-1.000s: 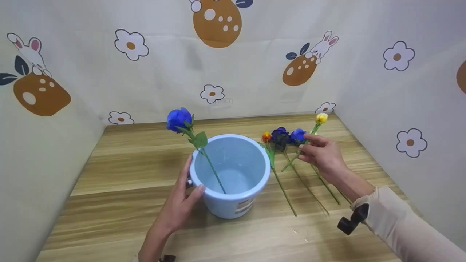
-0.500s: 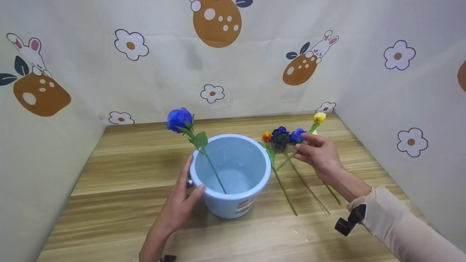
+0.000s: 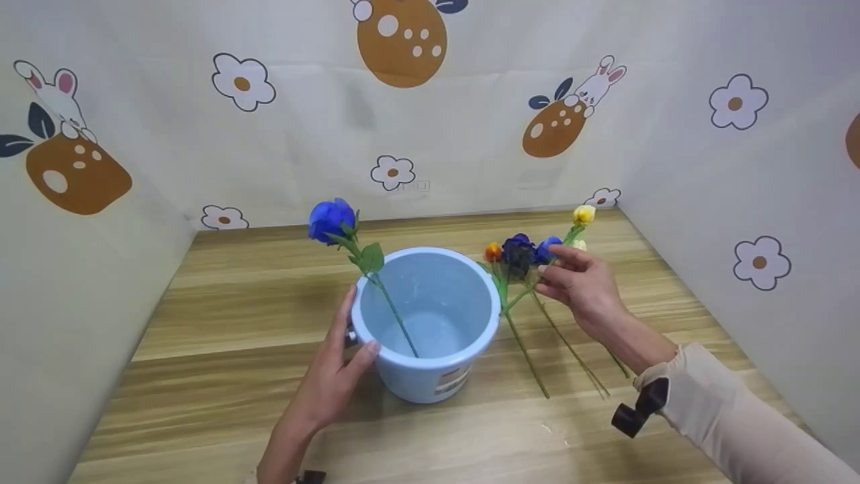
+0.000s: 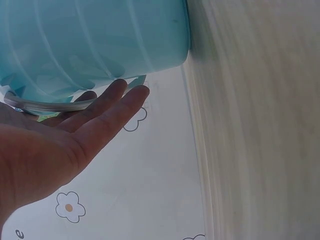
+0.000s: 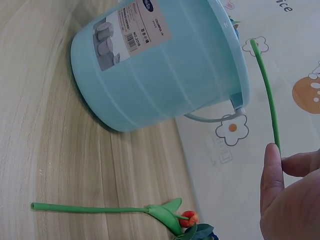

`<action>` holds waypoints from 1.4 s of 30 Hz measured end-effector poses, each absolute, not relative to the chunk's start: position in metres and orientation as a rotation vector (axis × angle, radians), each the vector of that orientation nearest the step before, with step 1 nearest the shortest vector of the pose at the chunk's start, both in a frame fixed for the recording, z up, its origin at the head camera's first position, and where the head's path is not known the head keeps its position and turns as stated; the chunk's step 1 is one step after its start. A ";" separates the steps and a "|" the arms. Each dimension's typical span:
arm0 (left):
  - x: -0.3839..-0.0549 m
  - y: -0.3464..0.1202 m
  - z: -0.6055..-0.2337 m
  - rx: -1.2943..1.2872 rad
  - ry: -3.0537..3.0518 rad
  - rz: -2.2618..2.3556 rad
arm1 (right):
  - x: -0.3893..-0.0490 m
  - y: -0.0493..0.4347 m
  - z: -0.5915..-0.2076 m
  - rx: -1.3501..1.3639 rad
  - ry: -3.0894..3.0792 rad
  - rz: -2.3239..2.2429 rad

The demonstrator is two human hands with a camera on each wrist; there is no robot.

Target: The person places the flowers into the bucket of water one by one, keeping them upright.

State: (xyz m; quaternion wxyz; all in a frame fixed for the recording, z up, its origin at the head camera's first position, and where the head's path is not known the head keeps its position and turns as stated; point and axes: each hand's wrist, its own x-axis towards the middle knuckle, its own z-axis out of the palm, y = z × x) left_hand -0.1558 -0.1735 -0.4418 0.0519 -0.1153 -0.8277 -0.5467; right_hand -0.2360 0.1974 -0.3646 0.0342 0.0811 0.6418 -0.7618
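A light blue bucket (image 3: 430,398) stands upright on the table, with a blue rose (image 3: 332,220) leaning over its left rim, stem inside. My left hand (image 3: 329,380) rests against the bucket's left side, thumb at the rim; in the left wrist view its fingers (image 4: 107,112) extend fairly straight beside the bucket handle (image 4: 55,106). To the right of the bucket, my right hand (image 3: 583,282) pinches the green stem of a yellow tulip (image 3: 584,215), bloom up and tilted right. The right wrist view shows this stem (image 5: 270,100) rising toward the bucket's rim; the bloom is out of that view.
Right of the bucket lie an orange-red tulip (image 3: 493,252), a dark rose (image 3: 518,255) and another blue rose (image 3: 547,250), stems pointing toward me. A pale bloom (image 3: 580,246) shows behind the right hand. Patterned curtains (image 3: 302,148) surround the wooden table (image 3: 222,323).
My right hand has moved slightly left with the yellow tulip, bringing its stem's lower end to the bucket's right rim in the head view. The left hand and bucket have stayed put.
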 end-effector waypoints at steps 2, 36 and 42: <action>-0.156 -0.173 -0.442 -0.352 -2.517 -1.663 | -0.236 0.196 -0.365 0.254 1.965 -2.347; -0.156 -0.173 -0.442 -0.354 -2.515 -1.652 | -0.227 0.181 -0.363 0.136 2.179 -2.274; -0.155 -0.174 -0.442 -0.352 -2.520 -1.645 | -0.226 0.178 -0.363 0.134 2.204 -2.292</action>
